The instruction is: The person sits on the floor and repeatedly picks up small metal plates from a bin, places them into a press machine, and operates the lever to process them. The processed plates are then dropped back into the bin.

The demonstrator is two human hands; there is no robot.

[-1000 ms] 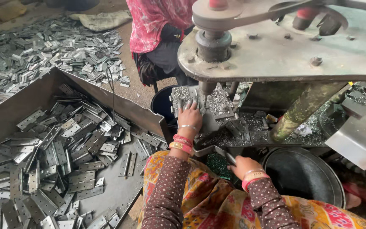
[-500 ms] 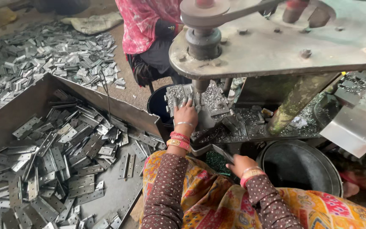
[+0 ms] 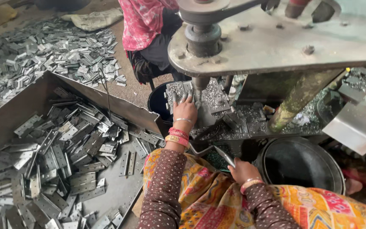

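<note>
Under press ram (image 3: pixel 200 82): left hand (image 3: pixel 185 111) grip presses flat hinge plate (image 3: pixel 178 90), long axis toward ram; right hand (image 3: pixel 242 169) grip unclear.

Left hand (image 3: pixel 185 111) fingertips: hidden under the press head (image 3: pixel 276 40).
Right hand (image 3: pixel 243 170) fingers: concealed; grip cannot be told.
Seated person (image 3: pixel 147 29): cut off by the top edge.
Metal tray (image 3: pixel 18 114): cropped at left and bottom.

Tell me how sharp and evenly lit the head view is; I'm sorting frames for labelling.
Head view: soft even daylight, no harsh glare; the left hand and hinge plates in the tray are sharp; the press head looms large and slightly soft; the black bucket interior is dark.
</note>
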